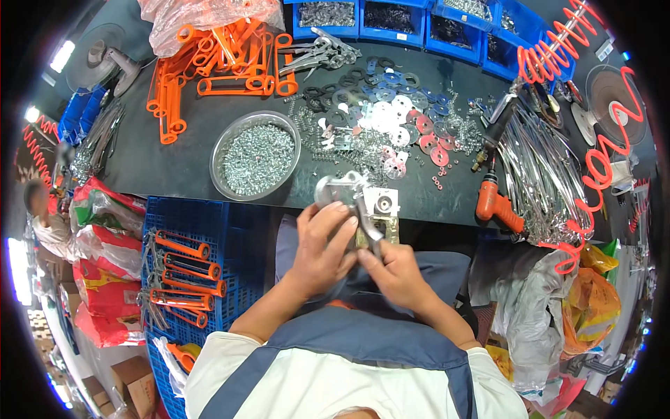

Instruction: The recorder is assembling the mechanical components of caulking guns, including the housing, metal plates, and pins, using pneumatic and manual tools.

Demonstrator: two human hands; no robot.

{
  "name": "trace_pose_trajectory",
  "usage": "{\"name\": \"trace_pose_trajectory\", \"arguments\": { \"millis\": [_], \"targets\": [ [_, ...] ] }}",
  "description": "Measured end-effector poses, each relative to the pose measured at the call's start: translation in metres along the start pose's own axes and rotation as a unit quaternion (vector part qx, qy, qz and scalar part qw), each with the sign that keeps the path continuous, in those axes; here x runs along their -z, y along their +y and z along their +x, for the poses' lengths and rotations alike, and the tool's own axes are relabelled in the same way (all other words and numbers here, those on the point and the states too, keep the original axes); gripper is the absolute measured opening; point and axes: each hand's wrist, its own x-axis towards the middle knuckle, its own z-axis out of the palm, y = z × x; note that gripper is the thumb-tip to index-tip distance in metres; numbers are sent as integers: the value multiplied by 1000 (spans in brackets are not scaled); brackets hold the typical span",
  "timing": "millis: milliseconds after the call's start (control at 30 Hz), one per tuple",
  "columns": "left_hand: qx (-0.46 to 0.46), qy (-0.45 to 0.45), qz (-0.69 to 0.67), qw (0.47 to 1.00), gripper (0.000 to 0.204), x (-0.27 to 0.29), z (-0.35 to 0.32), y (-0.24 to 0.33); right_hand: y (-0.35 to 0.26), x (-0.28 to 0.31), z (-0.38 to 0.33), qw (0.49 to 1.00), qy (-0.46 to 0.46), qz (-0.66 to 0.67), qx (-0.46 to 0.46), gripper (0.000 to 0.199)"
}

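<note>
In front of my body, at the table's near edge, both hands are on a grey metal tool part (366, 218) with a curved, hook-like head; motion smears its exact kind. My left hand (319, 243) is closed around its left side, the fingers bent toward the head. Lower down, my right hand (399, 274) pinches the part's narrow end between thumb and fingers. Just beyond and to the right stands a small metal fixture (383, 202) with a round hole, partly hidden by the part. A clear round bowl (215, 167) full of small silvery pieces sits to the left.
Loose springs, washers and red discs (438, 156) spread over the dark table (167, 164). Orange handles (241, 85) pile at the back left. Blue bins (394, 33) line the back. An orange power driver (497, 204) lies right, beside thin metal rods (541, 174) and a coiled red hose (598, 171).
</note>
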Motion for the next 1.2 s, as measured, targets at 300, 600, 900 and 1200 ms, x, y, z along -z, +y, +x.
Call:
{"name": "trace_pose_trajectory", "arguments": {
  "millis": [300,600,900,1200],
  "targets": [
    [362,-85,-472,799,56,-9,3,9,62,88,77,923,262,-279,31,18],
    [384,-76,-618,682,75,-9,9,24,105,100,113,812,192,-545,83,13],
    [371,-158,-612,681,50,-37,34,42,20,66,-3,932,255,234,106,12],
    [311,-88,-471,821,36,-51,22,48,32,47,-9,928,289,-50,229,15]
  ]
}}
